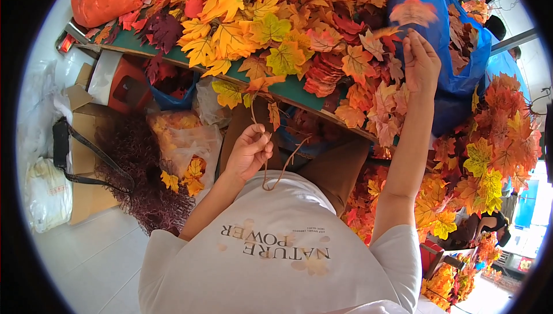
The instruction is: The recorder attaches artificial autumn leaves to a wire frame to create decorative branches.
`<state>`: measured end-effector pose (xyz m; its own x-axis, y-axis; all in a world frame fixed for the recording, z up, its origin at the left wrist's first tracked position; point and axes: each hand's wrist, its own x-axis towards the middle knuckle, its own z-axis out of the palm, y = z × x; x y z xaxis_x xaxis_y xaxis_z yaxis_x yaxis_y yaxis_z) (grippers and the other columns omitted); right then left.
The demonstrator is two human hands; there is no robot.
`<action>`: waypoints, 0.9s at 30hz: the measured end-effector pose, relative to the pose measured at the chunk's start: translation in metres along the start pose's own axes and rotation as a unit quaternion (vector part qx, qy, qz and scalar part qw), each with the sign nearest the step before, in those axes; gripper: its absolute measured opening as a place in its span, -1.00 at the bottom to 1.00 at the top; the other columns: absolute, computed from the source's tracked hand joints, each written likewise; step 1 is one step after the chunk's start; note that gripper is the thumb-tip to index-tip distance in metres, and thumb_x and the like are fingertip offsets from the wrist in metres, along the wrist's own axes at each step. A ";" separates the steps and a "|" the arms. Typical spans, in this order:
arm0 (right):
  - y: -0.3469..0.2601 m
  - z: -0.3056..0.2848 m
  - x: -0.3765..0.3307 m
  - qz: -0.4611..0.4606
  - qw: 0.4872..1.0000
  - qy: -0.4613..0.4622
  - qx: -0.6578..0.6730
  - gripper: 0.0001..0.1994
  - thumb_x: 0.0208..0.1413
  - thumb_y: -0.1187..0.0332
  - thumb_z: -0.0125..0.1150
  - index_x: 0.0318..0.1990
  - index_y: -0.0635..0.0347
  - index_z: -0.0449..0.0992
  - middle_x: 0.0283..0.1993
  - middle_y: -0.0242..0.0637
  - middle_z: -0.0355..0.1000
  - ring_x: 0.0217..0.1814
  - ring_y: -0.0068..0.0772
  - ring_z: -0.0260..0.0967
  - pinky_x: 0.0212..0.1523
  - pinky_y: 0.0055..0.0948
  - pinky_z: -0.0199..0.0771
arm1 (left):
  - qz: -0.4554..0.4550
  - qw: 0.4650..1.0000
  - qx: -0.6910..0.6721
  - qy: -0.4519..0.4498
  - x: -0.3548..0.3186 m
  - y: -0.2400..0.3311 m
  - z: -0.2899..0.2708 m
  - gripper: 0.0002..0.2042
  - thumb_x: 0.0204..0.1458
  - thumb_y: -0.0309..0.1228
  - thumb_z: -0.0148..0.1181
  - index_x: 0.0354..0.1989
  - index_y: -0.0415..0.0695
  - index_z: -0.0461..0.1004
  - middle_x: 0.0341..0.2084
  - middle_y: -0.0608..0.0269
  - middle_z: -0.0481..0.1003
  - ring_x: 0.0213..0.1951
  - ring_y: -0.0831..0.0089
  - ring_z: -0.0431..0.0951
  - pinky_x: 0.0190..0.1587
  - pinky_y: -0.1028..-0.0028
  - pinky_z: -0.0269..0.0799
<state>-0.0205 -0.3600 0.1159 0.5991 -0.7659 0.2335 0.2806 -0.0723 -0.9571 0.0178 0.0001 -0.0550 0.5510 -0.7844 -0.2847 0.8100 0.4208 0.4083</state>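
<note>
Hands well apart. Left hand (249, 151) pinches brown stem (286, 165) on near side of table (298, 91); slack loop hangs below, yellow leaf (227, 94) appears joined at far end. Right hand (422, 63), far right, left of blue bag (455, 101), fingertips pinched on orange leaf (413, 12), blurred. I judge stem light, bendy; leaves thin, soft, easily creased. I advise gripping stem just below leaves, sparing blades.
</note>
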 end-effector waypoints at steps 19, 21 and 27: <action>0.115 0.107 -0.218 0.351 0.887 -0.102 0.283 -0.85 0.08 0.47 0.17 -0.18 0.24 0.44 -0.30 -0.36 0.44 -0.28 -0.54 0.43 -0.26 -0.60 0.52 | 0.142 0.985 0.090 0.024 0.003 0.004 0.030 -0.89 0.08 -0.57 0.08 -0.30 -0.13 0.29 -0.48 0.30 0.40 -0.50 0.53 0.46 -0.48 0.57 0.42; 0.115 0.109 -0.217 0.357 0.889 -0.092 0.273 -0.85 0.08 0.46 0.17 -0.19 0.25 0.44 -0.30 -0.35 0.44 -0.29 -0.53 0.43 -0.26 -0.59 0.52 | 0.144 0.986 0.086 0.024 0.002 0.006 0.029 -0.89 0.08 -0.57 0.08 -0.29 -0.13 0.29 -0.48 0.30 0.40 -0.50 0.53 0.46 -0.48 0.57 0.42; 0.129 0.102 -0.218 0.352 0.880 -0.168 0.269 -0.87 0.13 0.41 0.13 -0.23 0.29 0.45 -0.33 -0.32 0.46 -0.34 -0.52 0.42 -0.29 -0.53 0.52 | 0.140 0.986 0.095 0.005 0.002 0.010 0.027 -0.88 0.07 -0.56 0.11 -0.27 -0.15 0.30 -0.49 0.30 0.41 -0.50 0.49 0.46 -0.49 0.57 0.39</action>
<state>-0.0386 -0.1374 -0.0407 0.9295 -0.2602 -0.2615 0.0110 0.7281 -0.6854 0.0217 -0.0096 -0.0287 0.7498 -0.6453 -0.1460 0.5749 0.5263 0.6265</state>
